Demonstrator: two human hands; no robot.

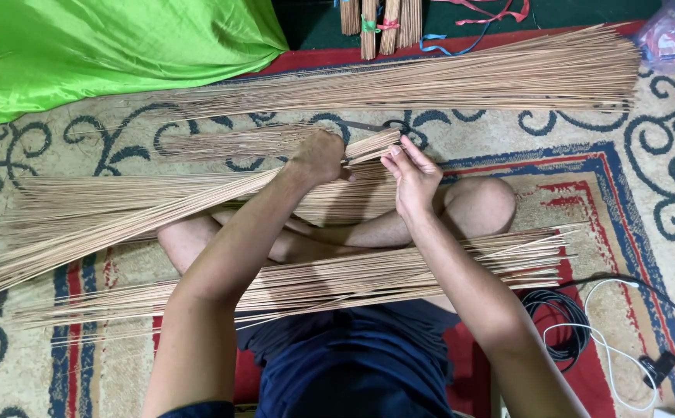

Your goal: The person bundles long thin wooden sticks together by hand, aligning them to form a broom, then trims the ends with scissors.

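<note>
Hands [368,166] boxed in by sticks: long stick pile [430,77] across the far side, fanned bundle [105,217] blocking left, another stick layer [337,282] over the lap. Bare carpet [608,147] right of the knee is open, as is the strip between far pile and small stick heap [229,142]. Cables [585,325] clutter near right; green cloth [97,46] fills far left.
</note>
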